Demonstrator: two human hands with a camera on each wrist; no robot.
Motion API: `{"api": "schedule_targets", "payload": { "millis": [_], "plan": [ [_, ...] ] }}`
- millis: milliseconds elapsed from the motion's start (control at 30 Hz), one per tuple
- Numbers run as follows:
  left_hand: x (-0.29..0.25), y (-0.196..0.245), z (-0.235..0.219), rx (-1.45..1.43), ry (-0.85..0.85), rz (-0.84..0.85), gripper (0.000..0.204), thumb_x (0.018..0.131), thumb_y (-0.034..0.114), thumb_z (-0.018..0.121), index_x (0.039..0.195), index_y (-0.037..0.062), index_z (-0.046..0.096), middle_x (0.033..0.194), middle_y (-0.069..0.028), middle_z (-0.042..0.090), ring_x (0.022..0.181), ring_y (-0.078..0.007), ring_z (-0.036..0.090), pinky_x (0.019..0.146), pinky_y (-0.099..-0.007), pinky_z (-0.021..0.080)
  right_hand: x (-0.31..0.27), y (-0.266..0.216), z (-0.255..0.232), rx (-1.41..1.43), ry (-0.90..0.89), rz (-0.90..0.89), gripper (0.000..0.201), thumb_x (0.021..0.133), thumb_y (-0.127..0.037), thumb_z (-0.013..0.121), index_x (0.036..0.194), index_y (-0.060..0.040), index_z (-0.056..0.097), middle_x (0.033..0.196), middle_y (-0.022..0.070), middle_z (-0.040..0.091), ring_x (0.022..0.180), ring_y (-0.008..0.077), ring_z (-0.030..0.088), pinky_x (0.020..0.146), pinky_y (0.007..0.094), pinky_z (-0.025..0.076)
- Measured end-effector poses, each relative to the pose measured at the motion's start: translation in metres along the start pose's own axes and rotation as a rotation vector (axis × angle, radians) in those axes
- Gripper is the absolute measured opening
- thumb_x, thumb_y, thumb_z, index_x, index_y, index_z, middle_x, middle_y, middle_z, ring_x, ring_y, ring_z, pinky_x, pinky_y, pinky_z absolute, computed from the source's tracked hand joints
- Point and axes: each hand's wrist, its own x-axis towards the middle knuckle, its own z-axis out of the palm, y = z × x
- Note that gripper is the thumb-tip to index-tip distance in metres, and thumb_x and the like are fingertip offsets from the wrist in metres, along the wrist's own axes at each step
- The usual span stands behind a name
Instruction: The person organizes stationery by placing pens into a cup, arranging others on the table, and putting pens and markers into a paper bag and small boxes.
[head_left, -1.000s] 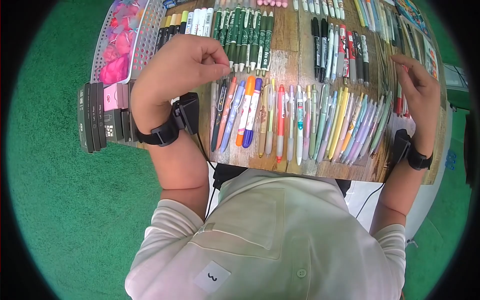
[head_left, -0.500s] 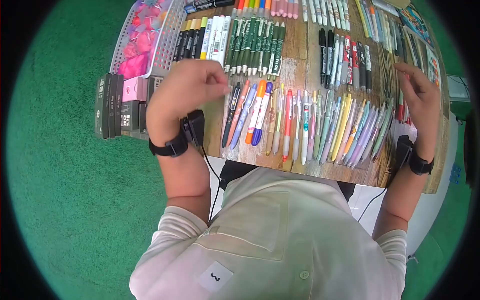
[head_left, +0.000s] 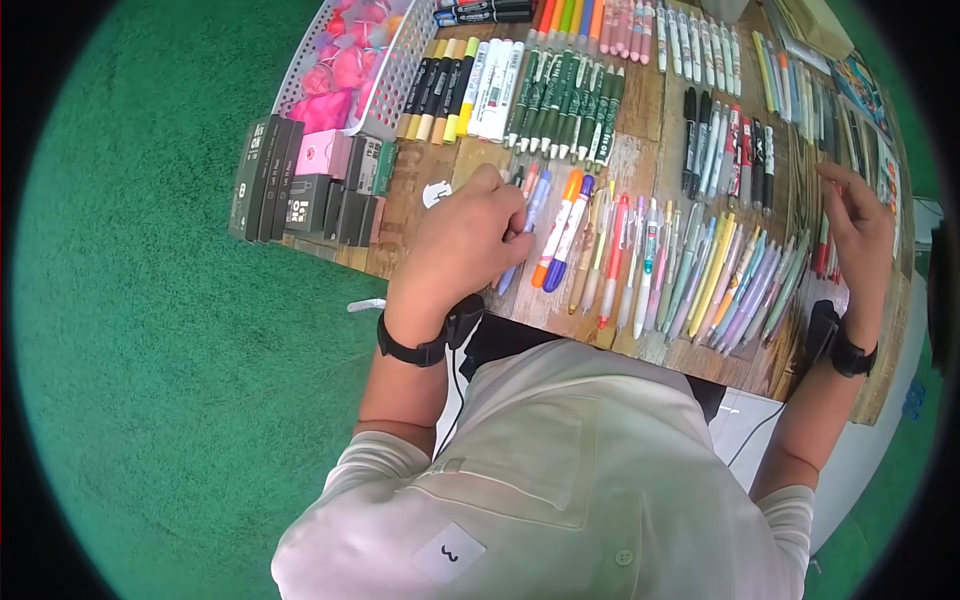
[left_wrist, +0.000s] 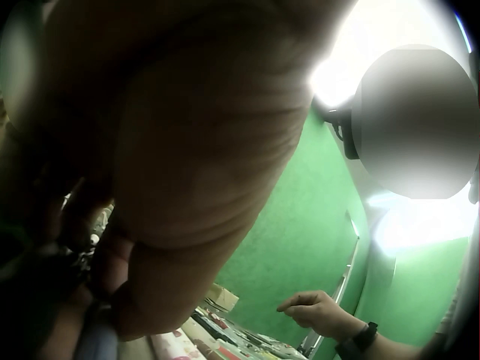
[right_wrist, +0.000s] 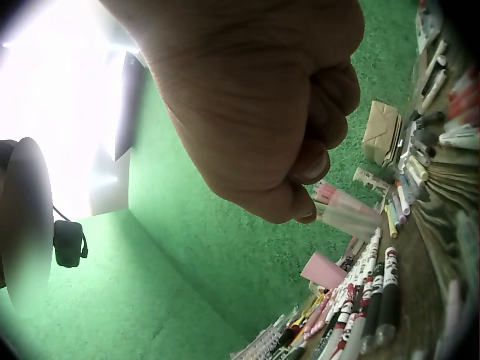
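1. Pale blue and slender, the blue pen (head_left: 538,198) lies slanted at the left end of the bench's near row, its middle covered by the person's left hand (head_left: 465,240).
2. Beside it, the coral pen (head_left: 530,180) and a black pen show only their upper ends past the knuckles.
3. Left fingers bend down over these pens; whether they grasp one cannot be told, as the wrist view is dark and blurred there.
4. Just right of the blue pen lie two thicker pens: an orange-and-white pen (head_left: 557,230) and a purple-and-white pen (head_left: 571,235), both with white middles and coloured ends.
5. Dark green pens (head_left: 565,105) with pale patterning line the bench (head_left: 400,190) farther back.
6. The right hand (head_left: 862,235) hangs loosely curled, holding nothing, near some red pens (head_left: 823,252).
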Motion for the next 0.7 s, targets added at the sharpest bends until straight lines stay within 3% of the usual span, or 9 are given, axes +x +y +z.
{"api": "schedule_targets", "payload": {
  "millis": [67,467,700],
  "plan": [
    [-0.002,-0.001,-0.003,0.057,0.012,-0.11,0.02,0.079,0.016,0.079,0.085,0.0042,0.064,0.091,-0.0118,0.059,0.08,-0.0334,0.064,0.071,-0.0418,0.051,0.001,0.002,-0.001,-0.001,-0.003,-0.003,0.019,0.097,-0.01,0.066,0.113,-0.0073,0.075,0.062,-0.0033,0.039,0.059,0.0051,0.036,0.055,0.026,0.031],
    [-0.004,-0.042,-0.015,0.083,0.087,-0.183,0.022,0.078,0.016,0.082,0.09,0.0046,0.066,0.092,-0.0115,0.06,0.078,-0.0282,0.063,0.071,-0.041,0.051,0.0,0.005,0.001,-0.029,-0.013,-0.015,0.02,0.097,-0.01,0.066,0.114,-0.0073,0.075,0.064,-0.0032,0.041,0.06,0.0052,0.036,0.056,0.0258,0.032],
    [-0.004,-0.053,-0.025,0.077,0.121,-0.026,0.023,0.078,0.01,0.082,0.094,0.0042,0.066,0.088,-0.009,0.057,0.075,-0.0251,0.059,0.069,-0.0377,0.05,0.001,0.01,0.002,0.004,-0.004,-0.02,0.019,0.098,-0.01,0.066,0.115,-0.0066,0.075,0.065,-0.0039,0.043,0.061,0.0047,0.037,0.056,0.0253,0.032]
  ]
}}
